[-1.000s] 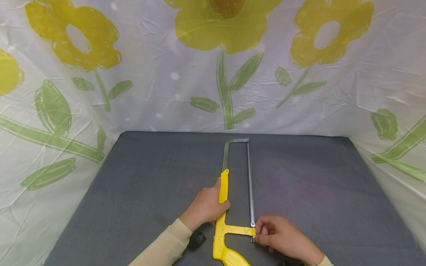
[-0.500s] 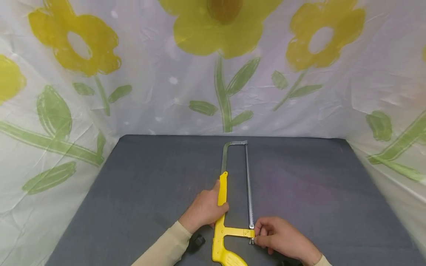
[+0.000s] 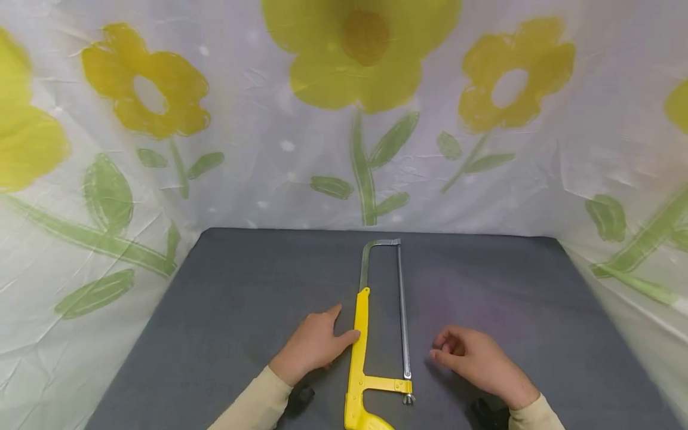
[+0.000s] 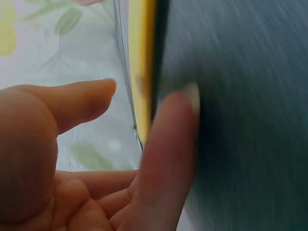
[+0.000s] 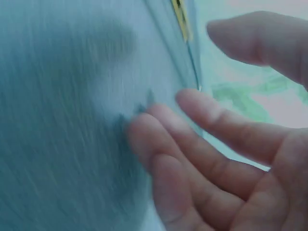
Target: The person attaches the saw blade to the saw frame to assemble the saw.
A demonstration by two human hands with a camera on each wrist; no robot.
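A hacksaw (image 3: 361,316) with a yellow frame and handle lies flat on the dark table, its metal bow at the far end. Its blade (image 3: 403,310) runs along the right side, down to a wing nut (image 3: 409,399) below the yellow crosspiece. Beside the frame on the left is my left hand (image 3: 314,345), fingers spread; the thumb tip overlaps the yellow edge in the head view, and I cannot tell whether it touches. To the right of the blade, apart from the saw, my right hand (image 3: 478,358) hovers with loosely curled fingers and nothing in them.
The dark grey cloth-covered table (image 3: 258,269) extends around the saw. Behind it and at both sides hangs a pale curtain (image 3: 242,149) printed with yellow flowers. A black strap piece (image 3: 300,399) shows at the left wrist, another black piece (image 3: 488,412) at the right.
My right hand has let go of the wing nut and moved right, away from the saw. My left hand has loosened its grip on the yellow frame and shifted left. The view has tilted up slightly.
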